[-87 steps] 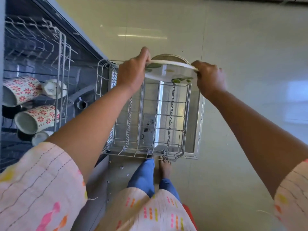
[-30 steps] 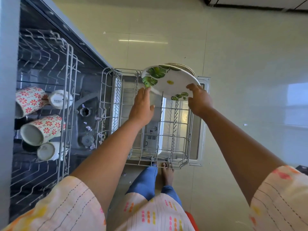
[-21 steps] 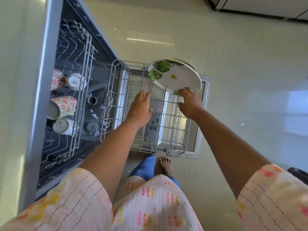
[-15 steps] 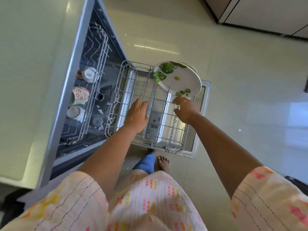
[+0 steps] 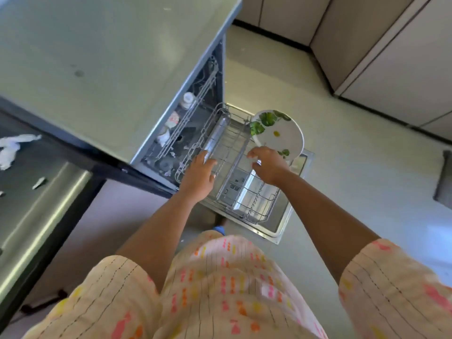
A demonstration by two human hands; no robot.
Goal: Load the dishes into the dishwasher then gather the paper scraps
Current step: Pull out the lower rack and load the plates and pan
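A white plate with green leaves (image 5: 278, 135) stands tilted on edge at the far end of the pulled-out lower wire rack (image 5: 259, 209) of the dishwasher. My right hand (image 5: 267, 165) hovers just in front of the plate's lower rim, fingers apart, holding nothing. My left hand (image 5: 198, 178) hangs open over the rack's left side, palm down. Patterned mugs (image 5: 172, 119) lie in the upper rack inside the machine. White paper scraps (image 5: 11, 148) lie on a dark surface at the far left, with a smaller scrap (image 5: 39, 183) beside them.
The dishwasher door (image 5: 281, 227) lies open flat over the floor under the rack. A grey-green countertop (image 5: 97, 69) covers the machine at upper left. Cabinets (image 5: 391, 57) line the far right. Pale floor tiles (image 5: 354, 167) stretch to the right of the door.
The plate went from both hands into the rack, where it now stands alone. Both hands have drawn back toward me, and the view has lifted to show the countertop and paper scraps.
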